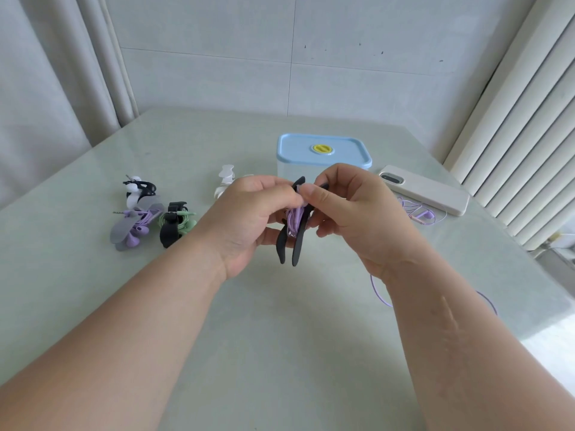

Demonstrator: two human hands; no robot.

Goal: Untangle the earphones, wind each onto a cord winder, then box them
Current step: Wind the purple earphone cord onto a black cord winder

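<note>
1. The left hand (249, 219) is gripping a black, two-winged silicone cord winder (299, 244) round its middle with curled fingers, above the pale green tabletop (280, 337).
2. The right hand (351, 213) is pinching the lilac earphone cord (294, 219) at the winder's top.
3. The winder's long axis is standing nearly upright, with the wound cord lying between its wings.
4. The slack cord (381, 293) is trailing rightward under the right forearm, so that hand looks better placed to feed it.
5. The clear box with a blue lid (289, 150) is standing just behind both hands, lid on.
</note>
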